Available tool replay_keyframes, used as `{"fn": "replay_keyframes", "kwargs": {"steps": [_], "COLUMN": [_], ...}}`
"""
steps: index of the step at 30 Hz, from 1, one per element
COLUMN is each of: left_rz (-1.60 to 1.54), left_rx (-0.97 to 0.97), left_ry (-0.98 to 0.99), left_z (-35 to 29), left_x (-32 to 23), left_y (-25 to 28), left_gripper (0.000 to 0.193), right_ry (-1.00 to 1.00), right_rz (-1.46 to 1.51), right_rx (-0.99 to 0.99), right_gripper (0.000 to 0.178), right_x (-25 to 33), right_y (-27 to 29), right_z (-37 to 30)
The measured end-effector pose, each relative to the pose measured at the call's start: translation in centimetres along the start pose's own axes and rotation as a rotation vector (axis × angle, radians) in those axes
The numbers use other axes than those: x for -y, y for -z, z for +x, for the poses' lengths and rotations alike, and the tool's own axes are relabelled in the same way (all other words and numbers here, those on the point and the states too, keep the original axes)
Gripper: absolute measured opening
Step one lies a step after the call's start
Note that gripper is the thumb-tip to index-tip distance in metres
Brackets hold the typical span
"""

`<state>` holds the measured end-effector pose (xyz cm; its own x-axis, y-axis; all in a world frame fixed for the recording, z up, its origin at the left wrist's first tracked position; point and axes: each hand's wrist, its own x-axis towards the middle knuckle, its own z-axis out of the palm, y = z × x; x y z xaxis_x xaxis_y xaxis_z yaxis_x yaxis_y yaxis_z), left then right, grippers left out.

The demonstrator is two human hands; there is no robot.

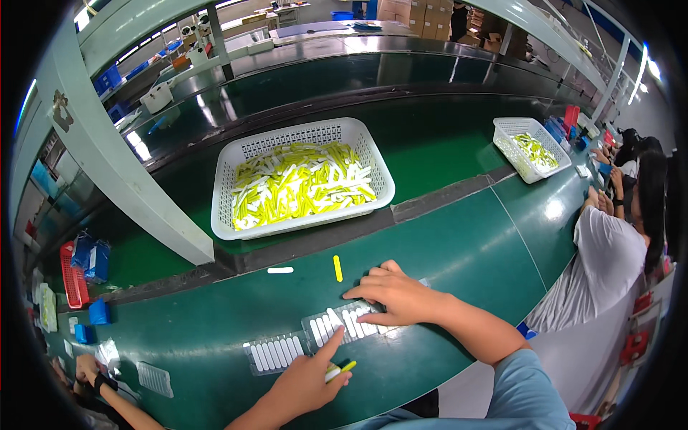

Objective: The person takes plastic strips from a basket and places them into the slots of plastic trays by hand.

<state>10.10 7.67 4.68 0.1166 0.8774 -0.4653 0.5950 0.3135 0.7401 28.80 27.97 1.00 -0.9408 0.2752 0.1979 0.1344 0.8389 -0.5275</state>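
Observation:
My left hand (304,387) is closed around a few yellow-and-white plastic sticks (342,370), held under the fingers near the thumb. Its outstretched index fingertip touches a white stick (334,317) lying at a tilt in a clear plastic tray (307,324). Over the tray's right part, my right hand (401,297) has thumb and index finger apart, the thumb down at the row of white sticks (351,324). To the left, another clear tray (251,350) holds several white sticks side by side. Beyond the hands lie a loose yellow stick (338,269) and a loose white one (280,270).
A white basket (301,223) full of yellow and white sticks stands beyond the bench's raised edge, a smaller one (517,127) farther right. A slanted metal post (136,158) rises at left. Co-workers' hands (86,369) work at left; another person (605,251) sits right.

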Motion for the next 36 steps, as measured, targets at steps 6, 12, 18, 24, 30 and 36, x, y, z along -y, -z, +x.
{"fn": "replay_keyframes", "kwargs": {"steps": [6,12,18,24,30,36], "left_rz": [0.166,0.291,0.255,0.022,-0.496,-0.733], "left_rx": [0.051,0.031,-0.018,-0.227,-0.523,-0.757], "left_ry": [0.007,0.107,0.081,-0.188,0.186,0.172], "left_z": [1.4,0.8,0.5,-3.1,-9.5,-12.4], "left_x": [-0.4,-1.7,-1.7,1.2,3.7,8.2], "left_y": [0.7,0.9,0.3,-0.4,0.8,-1.4], "left_gripper": [0.066,0.066,0.067,0.057,0.043,0.042], "right_ry": [0.194,0.138,0.200,0.118,0.104,0.049], "right_rz": [-0.038,-0.156,-0.021,-0.036,0.020,-0.015], "right_rx": [-0.021,-0.019,0.026,0.072,0.096,0.118], "right_gripper": [0.033,0.035,0.034,0.028,0.024,0.023], "right_x": [0.6,0.6,0.7,0.8,0.4,1.2], "right_y": [0.5,0.8,1.0,1.7,1.4,1.4], "right_z": [-1.1,-1.1,-1.3,-1.4,-1.2,-1.3]}}
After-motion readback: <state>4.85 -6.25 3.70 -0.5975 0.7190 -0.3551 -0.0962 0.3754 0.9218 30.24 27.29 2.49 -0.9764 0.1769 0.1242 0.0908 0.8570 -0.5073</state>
